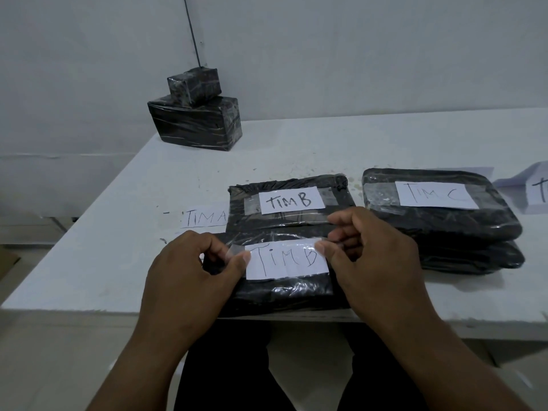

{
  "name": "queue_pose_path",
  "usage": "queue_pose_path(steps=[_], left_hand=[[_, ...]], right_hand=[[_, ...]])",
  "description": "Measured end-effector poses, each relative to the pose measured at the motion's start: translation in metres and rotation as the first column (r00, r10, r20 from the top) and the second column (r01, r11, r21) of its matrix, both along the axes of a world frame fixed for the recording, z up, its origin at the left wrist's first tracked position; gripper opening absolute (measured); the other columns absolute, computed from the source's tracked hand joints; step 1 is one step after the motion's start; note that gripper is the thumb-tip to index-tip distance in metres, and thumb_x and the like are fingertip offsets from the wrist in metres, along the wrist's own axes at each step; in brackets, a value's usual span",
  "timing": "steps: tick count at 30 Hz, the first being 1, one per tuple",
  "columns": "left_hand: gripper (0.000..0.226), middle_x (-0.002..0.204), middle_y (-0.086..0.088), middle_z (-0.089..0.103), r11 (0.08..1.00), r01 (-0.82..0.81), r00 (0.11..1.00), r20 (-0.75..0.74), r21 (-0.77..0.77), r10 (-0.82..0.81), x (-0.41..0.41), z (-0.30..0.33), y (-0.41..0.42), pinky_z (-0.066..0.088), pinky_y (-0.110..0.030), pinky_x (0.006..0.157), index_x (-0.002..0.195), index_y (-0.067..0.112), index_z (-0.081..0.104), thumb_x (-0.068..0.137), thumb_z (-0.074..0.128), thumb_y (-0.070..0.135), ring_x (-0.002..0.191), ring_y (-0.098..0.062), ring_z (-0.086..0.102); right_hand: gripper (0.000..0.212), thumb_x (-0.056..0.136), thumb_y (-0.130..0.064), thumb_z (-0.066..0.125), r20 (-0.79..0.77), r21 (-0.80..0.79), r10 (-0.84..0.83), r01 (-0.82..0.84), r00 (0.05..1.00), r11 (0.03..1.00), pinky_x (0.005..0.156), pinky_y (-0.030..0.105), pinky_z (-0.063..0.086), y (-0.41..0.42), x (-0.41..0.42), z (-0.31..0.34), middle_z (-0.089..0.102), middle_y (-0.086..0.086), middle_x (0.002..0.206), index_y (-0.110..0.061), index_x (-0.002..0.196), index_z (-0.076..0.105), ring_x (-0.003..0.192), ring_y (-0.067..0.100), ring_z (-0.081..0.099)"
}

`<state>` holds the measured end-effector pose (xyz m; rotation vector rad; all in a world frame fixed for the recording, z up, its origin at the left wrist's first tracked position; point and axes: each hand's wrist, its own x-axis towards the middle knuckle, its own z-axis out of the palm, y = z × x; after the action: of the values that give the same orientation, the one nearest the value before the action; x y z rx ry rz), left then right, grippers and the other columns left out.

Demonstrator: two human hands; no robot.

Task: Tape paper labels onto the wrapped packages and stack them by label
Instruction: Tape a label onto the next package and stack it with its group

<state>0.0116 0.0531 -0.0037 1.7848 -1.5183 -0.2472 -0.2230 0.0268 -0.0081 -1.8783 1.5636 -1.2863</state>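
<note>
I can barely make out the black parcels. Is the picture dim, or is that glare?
Head view: dim and flat, with soft shadows; clear wrap on the near package glints and hides detail; the white labels stay readable; the far-right paper is cut off; the table edge bows from the wide lens.

A black wrapped package (281,295) lay flat at the surface's near edge, a white "TIM B" label (286,259) across its top under clear tape (237,251).

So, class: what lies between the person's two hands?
In the head view, a paper label reading TIM B lies between the left hand and right hand, on a wrapped package.
</note>
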Motion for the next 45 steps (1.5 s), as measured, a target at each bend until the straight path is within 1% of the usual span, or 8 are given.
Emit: queue_pose_path(steps=[8,16,21,28,35,40,42,45], left_hand=[[0.028,0.075,0.015,0.063,1.0,-0.02,0.998,-0.067,-0.001,0.019,-0.001,-0.002,0.001,0.037,-0.023,0.062,0.065,0.031,0.064,0.075,0.077,0.054,0.082,0.006,0.054],[0.025,0.084,0.026,0.063,0.997,-0.073,0.982,-0.172,0.003,0.072,-0.003,-0.007,0.003,0.039,-0.026,0.06,0.072,0.031,0.069,0.073,0.081,0.053,0.073,0.0,0.056],[0.031,0.08,0.015,0.064,0.995,-0.099,0.962,-0.251,0.033,0.104,-0.003,-0.006,0.001,0.042,-0.027,0.06,0.084,0.033,0.062,0.071,0.086,0.048,0.067,-0.002,0.056],[0.025,0.083,0.019,0.064,0.996,-0.076,0.976,-0.203,0.034,0.082,-0.005,-0.006,0.001,0.04,-0.026,0.057,0.079,0.026,0.063,0.077,0.083,0.042,0.062,-0.002,0.054],[0.024,0.074,0.023,0.061,0.996,-0.091,0.98,-0.174,0.015,0.092,-0.006,-0.009,0.003,0.037,-0.027,0.058,0.08,0.03,0.063,0.079,0.081,0.045,0.058,-0.001,0.051],[0.023,0.082,0.018,0.061,0.998,-0.062,0.997,-0.054,-0.007,0.062,-0.007,-0.005,0.006,0.04,-0.026,0.064,0.078,0.034,0.061,0.084,0.071,0.053,0.08,0.004,0.053],[0.026,0.088,0.019,0.059,0.997,-0.06,0.997,0.045,-0.047,0.062,-0.008,-0.002,0.011,0.043,-0.034,0.073,0.08,0.036,0.058,0.092,0.057,0.059,0.088,-0.003,0.051],[0.023,0.12,0.013,0.055,0.993,0.017,0.973,0.232,-0.117,0.01,-0.012,0.001,0.021,0.033,-0.039,0.094,0.109,0.042,0.059,0.101,0.04,0.052,0.118,-0.018,0.045]], right_hand=[[0.027,0.085,-0.021,0.084,-0.016,-0.043,-0.009,0.009,1.0,0.999,0.076,0.005,0.049,0.003,0.001,-0.004,0.066,-0.018,0.085,-0.026,0.107,0.069,0.091,-0.003,0.063],[0.026,0.087,-0.02,0.083,-0.024,-0.11,-0.03,0.027,0.999,0.994,0.076,0.009,0.052,0.006,0.002,-0.011,0.068,-0.014,0.089,-0.02,0.11,0.07,0.084,-0.002,0.065],[0.024,0.088,-0.019,0.082,-0.032,-0.14,-0.038,0.033,0.999,0.99,0.076,0.01,0.053,0.006,0.002,-0.013,0.068,-0.013,0.09,-0.019,0.109,0.07,0.083,-0.003,0.065],[0.024,0.088,-0.019,0.082,-0.042,-0.16,-0.05,0.042,0.998,0.986,0.077,0.013,0.053,0.009,0.003,-0.013,0.068,-0.011,0.091,-0.019,0.108,0.069,0.083,-0.001,0.065],[0.029,0.081,-0.01,0.086,-0.118,-0.253,-0.101,0.069,0.988,0.965,0.084,0.002,0.044,0.008,0.0,-0.013,0.066,-0.002,0.101,-0.011,0.105,0.07,0.089,0.003,0.059],[0.017,0.088,0.001,0.075,-0.183,-0.414,-0.144,0.057,0.973,0.908,0.09,0.02,0.045,0.015,0.003,-0.013,0.067,0.007,0.103,-0.005,0.103,0.073,0.099,0.02,0.057],[0.017,0.091,-0.012,0.073,-0.224,-0.409,-0.114,0.013,0.968,0.912,0.089,0.033,0.046,0.022,0.008,-0.013,0.067,0.007,0.107,-0.007,0.107,0.073,0.103,0.024,0.054],[0.042,0.096,-0.04,0.063,-0.364,-0.288,-0.044,-0.067,0.93,0.955,0.09,0.048,0.045,0.037,0.022,-0.015,0.062,0.008,0.127,-0.015,0.128,0.069,0.114,0.032,0.051]])
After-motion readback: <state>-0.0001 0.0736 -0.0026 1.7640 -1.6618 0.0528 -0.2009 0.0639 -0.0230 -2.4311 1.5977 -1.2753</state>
